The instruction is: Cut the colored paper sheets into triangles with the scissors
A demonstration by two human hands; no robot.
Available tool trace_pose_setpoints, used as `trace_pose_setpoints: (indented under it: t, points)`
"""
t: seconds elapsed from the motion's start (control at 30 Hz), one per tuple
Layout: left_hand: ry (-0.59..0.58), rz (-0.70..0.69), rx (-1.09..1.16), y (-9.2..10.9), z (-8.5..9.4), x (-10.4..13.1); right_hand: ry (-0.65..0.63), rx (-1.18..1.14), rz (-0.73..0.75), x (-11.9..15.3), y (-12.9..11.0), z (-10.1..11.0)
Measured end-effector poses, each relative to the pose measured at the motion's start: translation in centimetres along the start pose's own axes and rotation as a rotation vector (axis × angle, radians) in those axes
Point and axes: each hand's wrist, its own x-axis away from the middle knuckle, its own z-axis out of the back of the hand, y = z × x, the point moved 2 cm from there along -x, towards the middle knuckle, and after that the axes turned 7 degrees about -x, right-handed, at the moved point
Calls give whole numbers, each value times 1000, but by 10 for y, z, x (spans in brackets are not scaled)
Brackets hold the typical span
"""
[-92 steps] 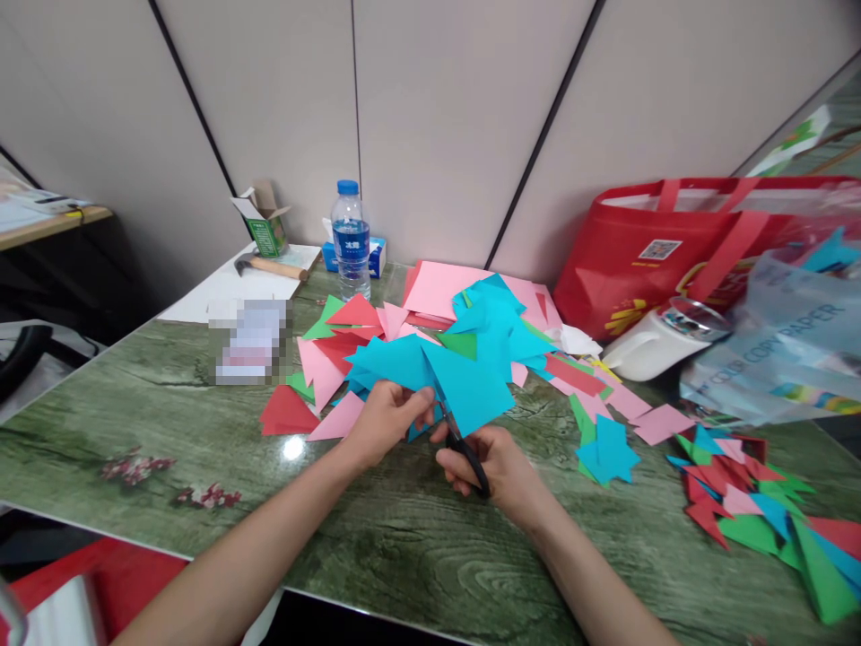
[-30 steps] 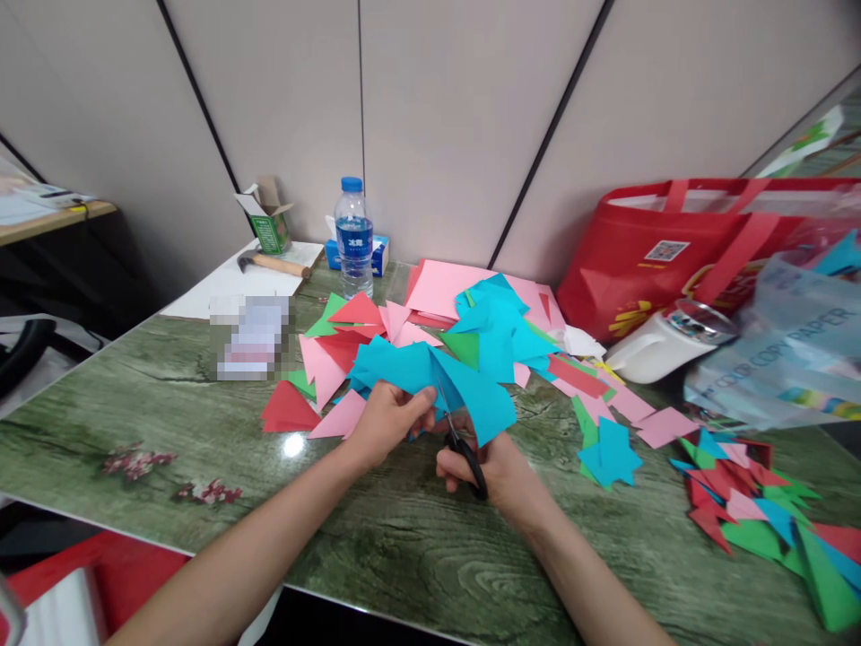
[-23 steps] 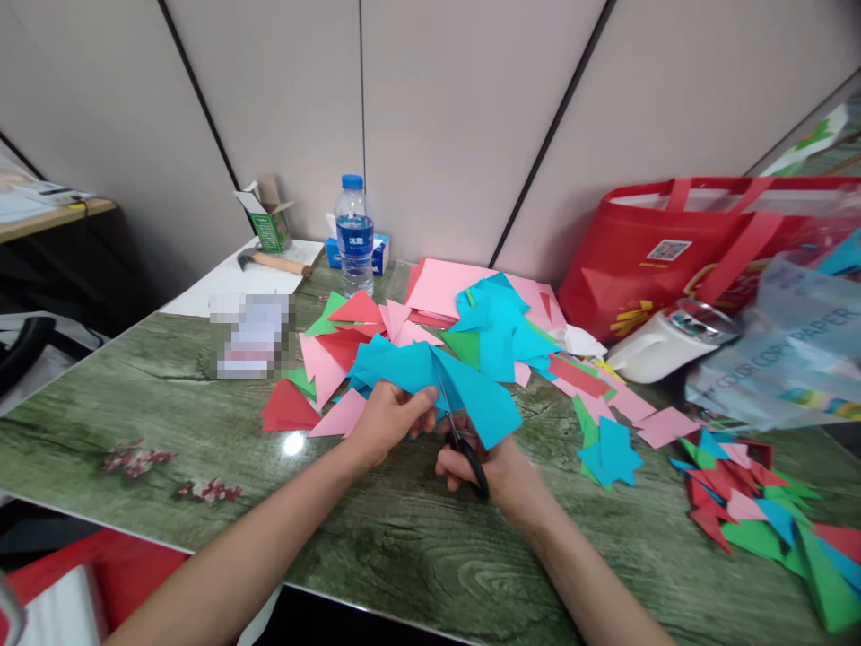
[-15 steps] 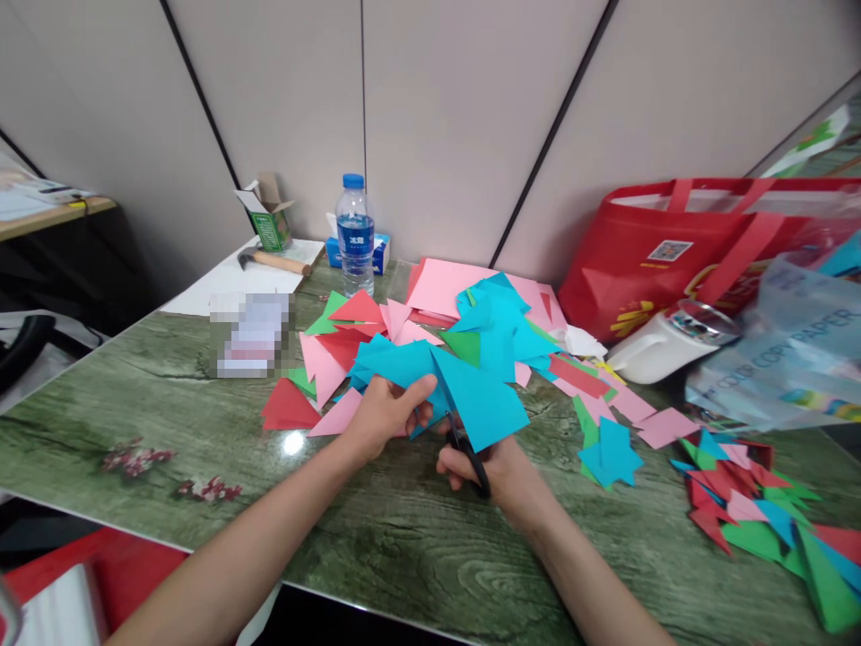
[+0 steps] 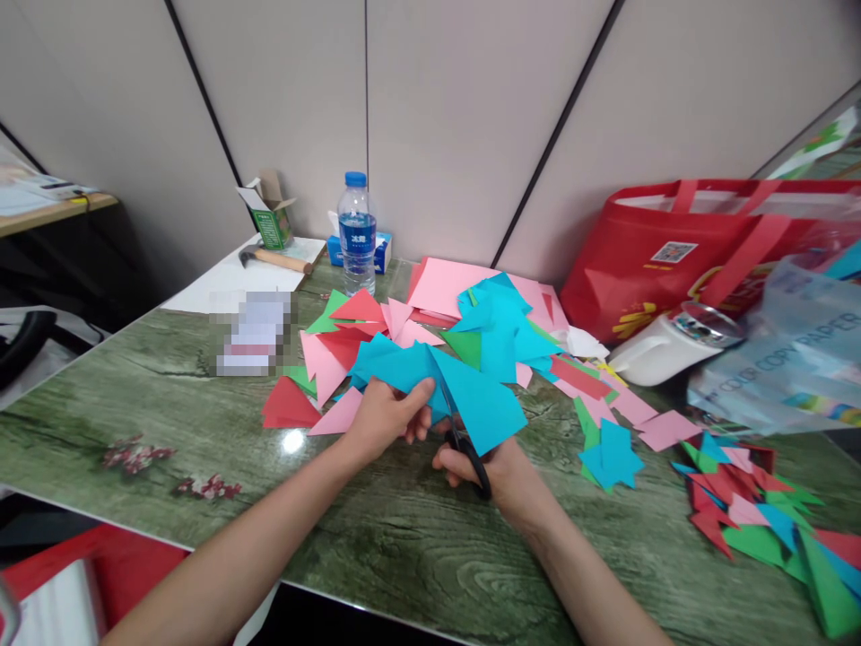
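Note:
My left hand (image 5: 394, 414) pinches a sheet of blue paper (image 5: 481, 404) between thumb and fingers, near the front of the table. Black-handled scissors (image 5: 464, 441) are in my right hand (image 5: 488, 471), its fingers through the handles. Their blades lie at the slit in the blue paper, whose right-hand flap spreads over part of my right hand. Behind the hands is a heap of cut paper: red pieces (image 5: 360, 307), pink pieces (image 5: 323, 366) and more blue pieces (image 5: 501, 327). The fingertips of my right hand are partly hidden.
A water bottle (image 5: 357, 235), a hammer (image 5: 275, 258) and an opened small box (image 5: 271, 220) stand or lie at the back left. To the right are a red bag (image 5: 625, 260), a white mug (image 5: 663, 345), a clear plastic packet (image 5: 773, 359) and a pile of coloured scraps (image 5: 746, 507).
The scissor blades have advanced further into the slit in the blue paper and now show more along it. Both hands have stayed almost in place.

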Motion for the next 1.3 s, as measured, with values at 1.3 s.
trace_pose_setpoints:
  t: [1.3]
  points:
    - [-57,8,126,2,-1,2,-17,34,-16,0,9,0]
